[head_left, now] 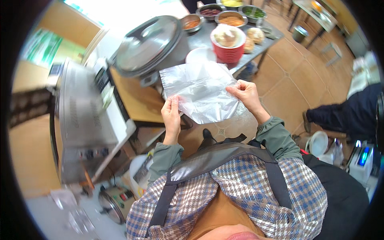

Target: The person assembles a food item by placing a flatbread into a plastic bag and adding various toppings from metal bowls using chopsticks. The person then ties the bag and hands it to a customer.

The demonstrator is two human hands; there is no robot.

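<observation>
A clear plastic bag [204, 94] is stretched flat between my two hands in front of my body. My left hand [172, 116] pinches its left edge between thumb and fingers. At the right edge, my right hand [246, 96] grips the bag with the thumb on top. Just beyond the bag, a white round plate or lid [201, 56] is partly covered by it. A stack of red bowls [229, 52] stands behind, with pale food in the top one.
Left of the bowls sits a large lidded metal pot [150, 44]. Metal bowls of toppings, one holding orange bits [231, 19], line the far table, near round buns [256, 35]. A steel appliance [84, 104] stands at left. Another person's dark-clothed leg [340, 120] is at right.
</observation>
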